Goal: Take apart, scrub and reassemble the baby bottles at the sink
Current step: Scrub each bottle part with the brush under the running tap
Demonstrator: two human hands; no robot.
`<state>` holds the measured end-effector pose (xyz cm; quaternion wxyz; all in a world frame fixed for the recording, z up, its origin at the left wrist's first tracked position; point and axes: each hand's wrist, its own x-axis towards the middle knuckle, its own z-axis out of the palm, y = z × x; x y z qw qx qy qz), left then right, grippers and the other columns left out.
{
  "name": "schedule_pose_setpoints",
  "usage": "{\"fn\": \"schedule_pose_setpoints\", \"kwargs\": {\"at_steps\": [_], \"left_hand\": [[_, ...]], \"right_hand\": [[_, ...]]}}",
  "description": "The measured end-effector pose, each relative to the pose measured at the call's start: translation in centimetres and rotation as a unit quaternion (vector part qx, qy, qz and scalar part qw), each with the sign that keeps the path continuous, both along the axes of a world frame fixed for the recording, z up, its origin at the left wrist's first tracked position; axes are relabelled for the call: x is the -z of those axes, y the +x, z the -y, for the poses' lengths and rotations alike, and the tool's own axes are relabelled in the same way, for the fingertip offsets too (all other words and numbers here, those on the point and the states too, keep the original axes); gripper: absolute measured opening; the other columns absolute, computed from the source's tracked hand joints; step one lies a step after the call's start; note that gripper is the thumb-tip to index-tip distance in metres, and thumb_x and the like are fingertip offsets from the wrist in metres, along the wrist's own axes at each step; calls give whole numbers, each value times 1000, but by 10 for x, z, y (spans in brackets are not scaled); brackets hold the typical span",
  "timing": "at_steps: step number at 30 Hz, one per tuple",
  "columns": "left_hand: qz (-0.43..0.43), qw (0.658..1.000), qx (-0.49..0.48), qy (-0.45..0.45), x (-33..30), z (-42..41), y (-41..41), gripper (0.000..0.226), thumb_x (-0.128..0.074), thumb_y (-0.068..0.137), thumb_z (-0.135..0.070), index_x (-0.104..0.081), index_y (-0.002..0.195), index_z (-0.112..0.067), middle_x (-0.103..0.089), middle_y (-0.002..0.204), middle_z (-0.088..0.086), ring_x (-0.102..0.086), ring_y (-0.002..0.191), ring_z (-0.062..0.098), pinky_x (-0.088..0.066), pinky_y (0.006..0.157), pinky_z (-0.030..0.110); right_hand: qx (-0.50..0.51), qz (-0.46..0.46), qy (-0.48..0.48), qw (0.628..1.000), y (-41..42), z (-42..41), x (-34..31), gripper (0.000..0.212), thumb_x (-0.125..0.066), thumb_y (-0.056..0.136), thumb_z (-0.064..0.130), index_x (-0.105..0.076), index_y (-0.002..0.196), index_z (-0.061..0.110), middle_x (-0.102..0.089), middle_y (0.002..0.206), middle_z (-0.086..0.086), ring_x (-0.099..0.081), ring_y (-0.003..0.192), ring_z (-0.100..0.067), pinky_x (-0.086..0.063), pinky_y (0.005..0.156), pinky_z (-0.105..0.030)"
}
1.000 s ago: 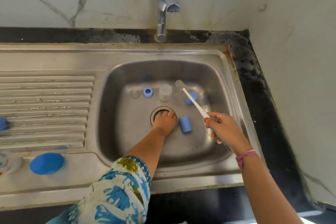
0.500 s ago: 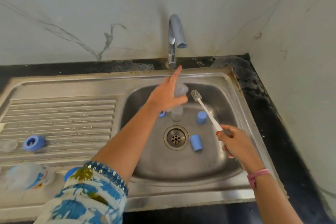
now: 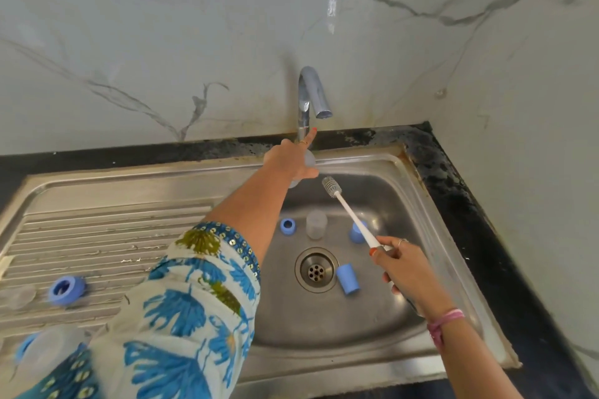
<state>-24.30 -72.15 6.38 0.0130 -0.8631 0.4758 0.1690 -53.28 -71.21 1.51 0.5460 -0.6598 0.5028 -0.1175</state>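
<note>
On the near-left drainboard (image 3: 107,236) lie a clear bottle (image 3: 45,356) and blue ring (image 3: 66,290). The right hand (image 3: 406,272) grips a brush (image 3: 348,212) over the sink (image 3: 382,311), where blue caps (image 3: 347,278) lie. Farther, the left hand (image 3: 291,160), forefinger touching the tap (image 3: 306,100), apparently grips a clear teat (image 3: 309,159).

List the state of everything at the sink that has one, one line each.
Tap: no water running.
Left hand: grips a clear bottle part, forefinger on the tap.
Right hand: holds the brush, bristles up.
Clear cup: upright in the basin.
Blue cap: lying on its side by the drain.
</note>
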Motion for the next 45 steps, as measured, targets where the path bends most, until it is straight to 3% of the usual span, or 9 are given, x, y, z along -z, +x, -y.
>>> {"fn": "schedule_pose_setpoints", "kwargs": {"at_steps": [7,13,16,20,24,28,30,37,45], "left_hand": [[29,999,-38,-18,9,8,12,92,-58,84,-54,0,153,-39,-52,128,19,-55,109,38,-44,77,41],[-122,968,-209,71,37,-27,32,68,-57,90,-54,-47,135,-5,-56,130,15,-56,114,32,-44,91,37],[-273,930,-246,34,51,-42,25,42,-50,97,-48,-55,107,-8,-64,96,9,-67,81,21,-53,70,33],[-484,782,-332,-211,54,-28,0,33,-62,90,-43,-58,108,-16,-67,109,11,-66,88,19,-56,66,30],[-672,557,-402,-278,49,-12,-25,47,-69,85,-42,-52,117,-14,-63,115,16,-66,95,25,-58,60,31],[-741,364,-456,-332,47,-7,-34,48,-66,88,-37,-53,121,-4,-60,114,19,-65,85,26,-58,61,31],[-739,308,-480,-359,49,-8,-36,48,-65,89,-36,-53,118,0,-60,108,20,-65,81,27,-59,64,30],[-726,245,-499,-404,43,-12,-43,43,-63,93,-29,-48,118,1,-56,105,23,-63,89,33,-57,79,40],[-667,288,-518,-451,42,-21,-51,52,-80,79,-26,-55,121,-10,-65,107,14,-67,90,27,-58,80,36]], "right_hand": [[13,-2,0,1000,4,10,1,13,-62,91,21,-62,102,29,-64,87,-4,-57,54,-12,-41,42,-23],[17,-1,-4,1000,5,19,3,15,-61,92,22,-62,104,30,-66,91,-7,-57,55,-13,-42,45,-23],[12,-2,-1,1000,8,20,5,14,-61,92,22,-61,102,32,-66,91,-7,-57,57,-14,-44,46,-24],[14,8,-2,1000,13,20,6,15,-60,93,22,-60,100,35,-65,89,-7,-56,57,-13,-45,48,-24],[16,10,-11,1000,11,20,8,15,-61,92,23,-60,101,36,-65,88,-6,-57,56,-12,-46,47,-23],[28,14,0,999,4,22,11,18,-61,92,22,-62,108,31,-66,91,-7,-57,54,-11,-44,45,-23],[33,22,7,999,0,21,12,18,-61,91,21,-63,106,32,-67,91,-8,-56,54,-12,-43,44,-24],[35,34,9,999,-5,20,11,18,-62,92,20,-63,101,35,-68,86,-6,-55,51,-10,-43,44,-24],[30,31,5,999,-7,25,11,19,-62,92,22,-61,103,37,-68,88,-3,-56,53,-9,-43,44,-22]]}}
